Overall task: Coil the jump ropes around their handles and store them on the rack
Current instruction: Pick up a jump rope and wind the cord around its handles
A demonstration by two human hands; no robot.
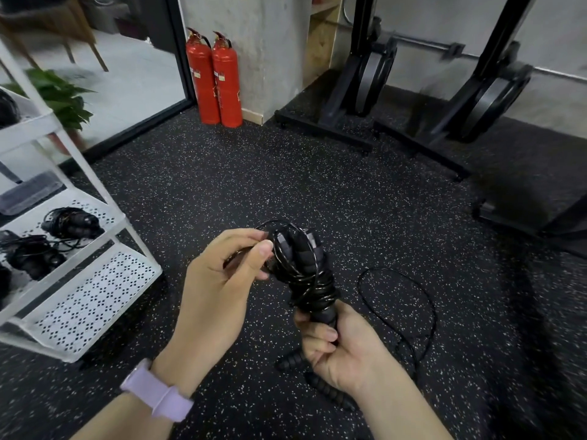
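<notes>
Two hands work one black jump rope [301, 274] above the speckled floor [365, 198]. Right hand [343, 350] curls round the lower ends of the paired handles [297, 249], which stand upright with cord wound about their middle; left hand [222, 281] (lilac wristband [157, 390]) pinches a loop of cord beside the handle tops. Another rope [403, 300] lies loose on the floor nearby. Coiled ropes [71, 222] rest on the white rack [95, 300] at left.
</notes>
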